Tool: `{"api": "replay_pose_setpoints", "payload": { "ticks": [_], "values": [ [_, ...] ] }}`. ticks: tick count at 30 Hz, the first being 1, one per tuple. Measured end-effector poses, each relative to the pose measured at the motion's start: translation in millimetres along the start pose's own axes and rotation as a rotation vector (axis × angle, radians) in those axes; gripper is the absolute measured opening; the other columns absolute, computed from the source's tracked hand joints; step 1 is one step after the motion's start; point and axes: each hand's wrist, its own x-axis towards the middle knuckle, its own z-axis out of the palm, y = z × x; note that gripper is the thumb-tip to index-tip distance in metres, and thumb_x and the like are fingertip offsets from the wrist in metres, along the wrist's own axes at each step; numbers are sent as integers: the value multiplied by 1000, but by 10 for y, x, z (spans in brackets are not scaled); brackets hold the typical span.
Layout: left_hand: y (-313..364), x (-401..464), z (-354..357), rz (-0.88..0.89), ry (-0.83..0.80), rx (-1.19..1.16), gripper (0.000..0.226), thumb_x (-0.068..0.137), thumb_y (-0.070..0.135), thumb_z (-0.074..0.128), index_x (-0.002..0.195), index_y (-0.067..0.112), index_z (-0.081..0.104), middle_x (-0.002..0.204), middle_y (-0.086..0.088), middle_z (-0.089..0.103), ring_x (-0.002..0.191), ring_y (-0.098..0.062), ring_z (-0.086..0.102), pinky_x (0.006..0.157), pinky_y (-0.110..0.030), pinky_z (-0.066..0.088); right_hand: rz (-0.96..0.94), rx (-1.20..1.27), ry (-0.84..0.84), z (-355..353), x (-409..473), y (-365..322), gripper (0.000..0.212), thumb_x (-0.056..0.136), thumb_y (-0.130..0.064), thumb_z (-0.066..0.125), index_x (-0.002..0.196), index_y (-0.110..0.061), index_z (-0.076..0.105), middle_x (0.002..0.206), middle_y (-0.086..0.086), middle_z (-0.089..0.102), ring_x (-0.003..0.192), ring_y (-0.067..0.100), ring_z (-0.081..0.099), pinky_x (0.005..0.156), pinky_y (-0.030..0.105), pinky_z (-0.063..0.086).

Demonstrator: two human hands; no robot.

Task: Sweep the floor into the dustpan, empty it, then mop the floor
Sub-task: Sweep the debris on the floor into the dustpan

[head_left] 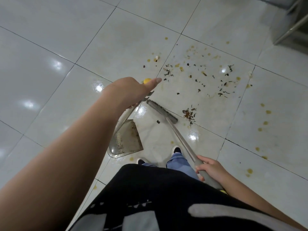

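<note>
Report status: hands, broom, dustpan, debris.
Left hand grips dustpan handle; right hand grips broom handle. Tea-leaf debris and yellow-brown spots unswept. Dustpan holds no debris. Nothing blocking.

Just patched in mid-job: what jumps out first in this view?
Dark leafy scraps and yellow-brown spots litter the glossy white tiled floor ahead. The right hand grips the grey long-handled broom beside a small scrap pile; the left hand holds the grey long-handled dustpan near the feet.

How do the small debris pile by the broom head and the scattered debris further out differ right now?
The small pile is clumped and brownish, just beside the broom head; the scattered debris is spread thin across the tile, farther from it, among yellow stains. Both lie outside the dustpan.
</note>
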Motion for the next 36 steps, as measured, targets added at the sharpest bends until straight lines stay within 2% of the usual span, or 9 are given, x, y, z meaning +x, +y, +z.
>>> {"api": "replay_pose_setpoints", "payload": {
  "ticks": [3,7,9,14,19,22,24,29,36],
  "values": [
    [26,5,18,9,-5,-6,81,65,89,28,48,14,52,23,8,41,41,-17,50,52,-26,37,39,345,-116,87,-93,-147,51,92,4,46,138,-17,43,68,15,51,31,13,44,31,17,38],
    [21,22,29,3,6,3,83,64,89,28,50,11,52,35,3,48,42,-19,50,53,-26,38,138,608,-336,131,-107,-401,15,96,-8,40,101,-17,51,60,6,51,28,7,41,27,11,32],
    [-2,21,24,-1,9,4,84,63,90,28,51,11,53,40,2,49,42,-19,51,53,-26,38,150,606,-373,235,-76,-414,16,96,-8,40,104,-18,49,66,7,48,29,6,42,27,11,32],
    [-10,-14,47,-5,19,23,87,53,93,22,48,12,54,26,6,45,40,-17,52,51,-25,36,121,394,-227,652,176,-218,50,95,5,39,140,-16,35,66,12,42,26,11,40,30,13,35],
    [-24,12,17,-25,28,-19,82,54,92,27,39,15,52,24,9,43,37,-15,49,50,-24,34,228,490,-228,531,222,-45,35,97,0,36,130,-8,43,65,10,38,24,9,40,28,10,34],
    [-59,-7,21,-16,22,-17,80,57,91,28,42,17,53,25,7,44,39,-15,50,51,-25,36,204,583,-248,401,271,-132,11,98,-2,33,94,-8,41,67,11,38,22,7,38,26,8,31],
    [-78,-20,21,-9,24,-16,80,61,90,29,46,16,53,30,6,46,41,-15,50,51,-25,36,191,644,-253,390,410,-326,20,99,-4,33,81,-9,38,68,10,38,22,7,38,25,8,30],
    [-88,-7,-60,-21,27,-56,77,67,86,32,48,14,52,26,10,45,42,-14,48,49,-25,34,155,847,-295,508,566,-701,21,99,-13,39,79,-10,38,71,6,41,25,5,41,26,11,35],
    [-79,66,-59,-16,24,-25,81,62,89,29,51,13,54,22,9,41,42,-16,50,51,-25,36,177,848,-354,118,117,-365,11,97,-11,36,95,-15,47,57,7,51,26,5,39,24,9,32]
  ]
}}
